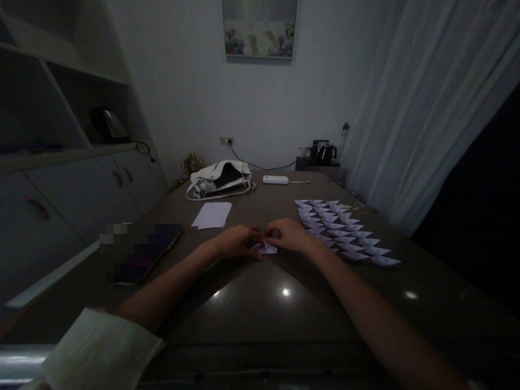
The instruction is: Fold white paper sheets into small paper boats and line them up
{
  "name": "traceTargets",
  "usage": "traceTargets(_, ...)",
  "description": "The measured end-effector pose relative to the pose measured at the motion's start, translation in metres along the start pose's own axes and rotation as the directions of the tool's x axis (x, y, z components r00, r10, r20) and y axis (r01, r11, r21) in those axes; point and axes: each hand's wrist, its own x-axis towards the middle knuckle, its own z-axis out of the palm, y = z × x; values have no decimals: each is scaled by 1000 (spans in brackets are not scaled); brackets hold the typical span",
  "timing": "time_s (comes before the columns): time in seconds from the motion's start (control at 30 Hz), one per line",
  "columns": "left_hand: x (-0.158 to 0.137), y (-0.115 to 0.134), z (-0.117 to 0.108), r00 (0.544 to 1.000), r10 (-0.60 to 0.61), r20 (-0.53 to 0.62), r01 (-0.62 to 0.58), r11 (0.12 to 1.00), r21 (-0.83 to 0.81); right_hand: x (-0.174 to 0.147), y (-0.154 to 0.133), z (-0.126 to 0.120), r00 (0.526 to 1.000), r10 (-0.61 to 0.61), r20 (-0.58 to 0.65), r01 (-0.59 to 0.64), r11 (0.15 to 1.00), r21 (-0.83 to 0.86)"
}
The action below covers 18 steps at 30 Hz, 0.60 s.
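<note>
A small folded white paper [268, 248] sits at the middle of the dark table, between my two hands. My left hand [240, 241] is closed on its left side, fingers curled against the paper. From the right, my right hand [289, 235] pinches its upper edge between thumb and fingertips. The fingers hide much of the paper, so its exact folded shape cannot be made out. Just right of my right hand stand rows of folded paper boats [340, 233]. Beyond my left hand lies a stack of plain white paper sheets [212, 215].
A tablet-like dark device [152, 252], partly blurred out, lies at the left. Farther back are a white handbag [221, 179] and a white power bank [275, 180] with a short cable. A black kettle [326, 154] stands behind the table [260, 319], beside a curtain.
</note>
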Motion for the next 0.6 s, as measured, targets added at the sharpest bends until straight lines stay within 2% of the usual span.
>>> traceTargets(0.1, 1, 0, 1, 1000, -3, -9, 3, 1000, 4, 0, -2, -2, 990, -87, 108, 80, 994, 68)
traceTargets(0.2, 2, -1, 1, 1000, 14, 1, -14, 1000, -7, -1, -5, -2, 980, -120, 159, 104, 989, 102)
traceTargets(0.43, 2, -2, 2, 997, 76, -22, -76, 997, 13, 1, -2, 1, 980, -55, 189, 17, 980, 197)
traceTargets(0.6, 3, 2, 4, 998, 39, -47, -37, 999, 32, 3, -3, 7, 991, -2, 130, -17, 989, 148)
